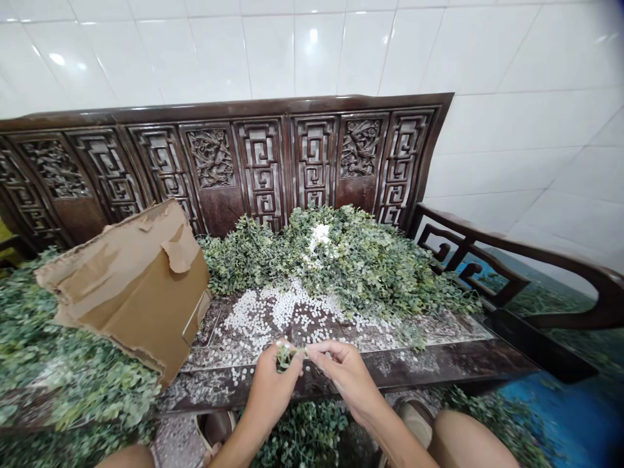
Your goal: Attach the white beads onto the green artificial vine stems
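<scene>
My left hand [273, 377] is closed around a small green artificial leaf sprig [284, 355], just above the bench's front edge. From the right, my right hand [347, 376] pinches at the sprig's end, its thumb and forefinger pressed together; any tiny piece between them is too small to make out. Beneath and beyond both hands, many small white round pieces [273, 315] are scattered over the dark wooden bench seat [390, 370]. A large heap of green artificial foliage [375, 260] lies behind them, with a white clump [320, 237] on top.
A torn cardboard piece [141, 299] leans at the left, above more foliage [97, 377]. A black phone-like slab [541, 344] lies by the carved armrest [546, 318]. The carved backrest [214, 162] stands behind. More foliage [307, 435] is on the floor between my legs.
</scene>
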The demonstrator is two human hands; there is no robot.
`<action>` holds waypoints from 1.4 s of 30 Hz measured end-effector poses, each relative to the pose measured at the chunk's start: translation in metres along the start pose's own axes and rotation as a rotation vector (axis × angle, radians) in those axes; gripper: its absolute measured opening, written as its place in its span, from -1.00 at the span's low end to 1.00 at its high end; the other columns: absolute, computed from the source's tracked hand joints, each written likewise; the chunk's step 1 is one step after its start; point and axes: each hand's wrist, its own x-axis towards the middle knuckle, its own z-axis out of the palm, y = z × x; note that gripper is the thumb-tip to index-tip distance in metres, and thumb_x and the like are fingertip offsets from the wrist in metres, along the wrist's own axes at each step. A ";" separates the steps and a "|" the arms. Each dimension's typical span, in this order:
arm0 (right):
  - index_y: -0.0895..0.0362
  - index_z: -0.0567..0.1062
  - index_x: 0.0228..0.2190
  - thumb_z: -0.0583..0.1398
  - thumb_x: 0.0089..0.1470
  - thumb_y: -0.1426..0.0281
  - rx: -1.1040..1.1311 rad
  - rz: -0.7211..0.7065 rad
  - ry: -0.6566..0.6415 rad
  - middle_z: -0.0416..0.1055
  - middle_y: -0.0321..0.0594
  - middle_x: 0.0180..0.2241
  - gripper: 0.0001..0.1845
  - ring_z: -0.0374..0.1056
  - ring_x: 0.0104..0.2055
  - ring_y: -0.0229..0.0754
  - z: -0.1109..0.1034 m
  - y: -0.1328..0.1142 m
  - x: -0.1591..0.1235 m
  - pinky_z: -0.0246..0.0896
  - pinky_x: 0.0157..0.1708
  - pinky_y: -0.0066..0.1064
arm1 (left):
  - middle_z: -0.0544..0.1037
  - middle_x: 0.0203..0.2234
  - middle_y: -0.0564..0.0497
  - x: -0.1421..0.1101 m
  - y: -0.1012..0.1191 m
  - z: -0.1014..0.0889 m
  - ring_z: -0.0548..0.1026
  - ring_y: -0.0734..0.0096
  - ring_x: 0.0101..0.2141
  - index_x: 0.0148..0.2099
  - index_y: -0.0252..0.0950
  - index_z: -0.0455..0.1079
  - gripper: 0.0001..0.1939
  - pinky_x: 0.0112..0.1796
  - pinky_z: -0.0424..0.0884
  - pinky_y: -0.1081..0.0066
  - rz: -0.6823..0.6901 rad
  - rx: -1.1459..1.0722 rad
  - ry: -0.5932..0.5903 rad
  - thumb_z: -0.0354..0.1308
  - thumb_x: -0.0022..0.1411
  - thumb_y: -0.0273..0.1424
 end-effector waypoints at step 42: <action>0.12 0.66 -0.41 0.39 -0.16 0.12 0.097 -0.006 0.044 0.54 -0.16 -0.44 -0.66 0.37 -0.34 -0.09 0.012 0.009 0.001 0.22 -0.27 -0.31 | 0.41 -0.64 0.07 0.000 -0.010 0.005 0.38 0.35 -0.52 -0.53 -0.26 0.31 -0.72 -0.40 0.28 0.42 0.018 -0.013 0.098 0.11 0.10 -0.20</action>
